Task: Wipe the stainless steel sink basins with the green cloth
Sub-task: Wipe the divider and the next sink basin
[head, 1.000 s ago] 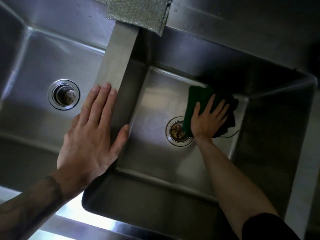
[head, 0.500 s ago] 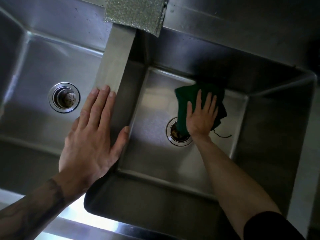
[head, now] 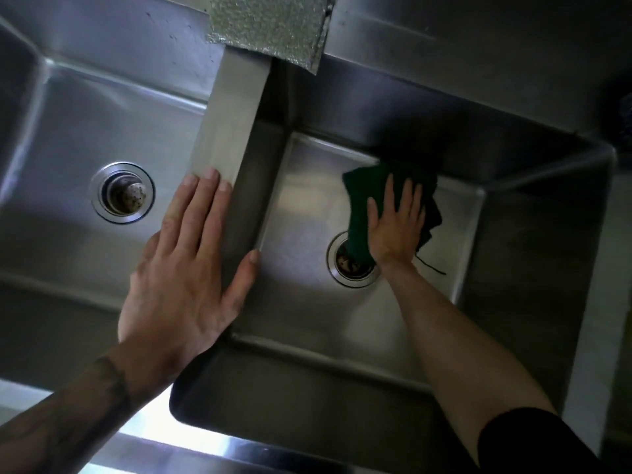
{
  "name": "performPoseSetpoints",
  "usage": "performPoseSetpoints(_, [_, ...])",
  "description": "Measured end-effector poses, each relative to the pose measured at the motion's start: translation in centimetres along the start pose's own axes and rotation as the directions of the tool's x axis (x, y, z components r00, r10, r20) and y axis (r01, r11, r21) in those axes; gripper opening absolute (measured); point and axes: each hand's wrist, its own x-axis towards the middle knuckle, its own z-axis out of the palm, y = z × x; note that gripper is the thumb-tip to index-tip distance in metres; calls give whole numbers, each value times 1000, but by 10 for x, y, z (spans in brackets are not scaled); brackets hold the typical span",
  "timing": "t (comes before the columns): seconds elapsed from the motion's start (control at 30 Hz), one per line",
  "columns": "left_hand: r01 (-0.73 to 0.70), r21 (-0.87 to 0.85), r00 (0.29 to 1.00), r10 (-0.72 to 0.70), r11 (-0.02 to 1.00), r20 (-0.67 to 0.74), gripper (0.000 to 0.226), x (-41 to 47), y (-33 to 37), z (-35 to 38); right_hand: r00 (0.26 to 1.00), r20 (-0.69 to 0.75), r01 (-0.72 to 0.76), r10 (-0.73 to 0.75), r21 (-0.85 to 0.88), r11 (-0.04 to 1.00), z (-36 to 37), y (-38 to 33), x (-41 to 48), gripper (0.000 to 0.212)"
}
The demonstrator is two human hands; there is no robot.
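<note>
Green cloth (head: pixel 357 213) is pressed flat against the floor of the right sink basin (head: pixel 307 302), near the back wall, by the right hand (head: pixel 396 227), whose fingers are spread open on top of it. One edge of the cloth overlaps the right drain (head: pixel 349 268), and what appears to be a loose thread trails beside the wrist. The left hand (head: pixel 184 268) is laid open, palm down, on the steel divider (head: pixel 232 131) between the basins. The left drain (head: pixel 121 192) is seen uncovered in the left basin (head: pixel 68 114).
</note>
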Motion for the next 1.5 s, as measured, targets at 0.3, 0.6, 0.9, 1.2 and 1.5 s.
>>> performPoseSetpoints(0.3, [16,20,1000,-16,1000,9,79,-1,2,0,930,-92,-345,357,120,931,-6,43,1,66])
performPoseSetpoints(0.6, [1,9,999,-1,1000,34,79,0,2,-3,998,16,-57,55,143,988,6,-60,0,78])
performPoseSetpoints(0.9, [-92,-117,996,92,989,-8,64,10,-19,-7,960,-31,-228,278,488,843,0,-135,10,48])
performPoseSetpoints(1.2, [-98,-103,995,101,990,16,66,7,-21,-2,931,207,-317,300,866,386,-35,-226,8,51])
performPoseSetpoints(1.5, [-137,-141,990,131,981,-44,60,9,-22,0,938,173,-276,302,897,344,-49,-232,13,47])
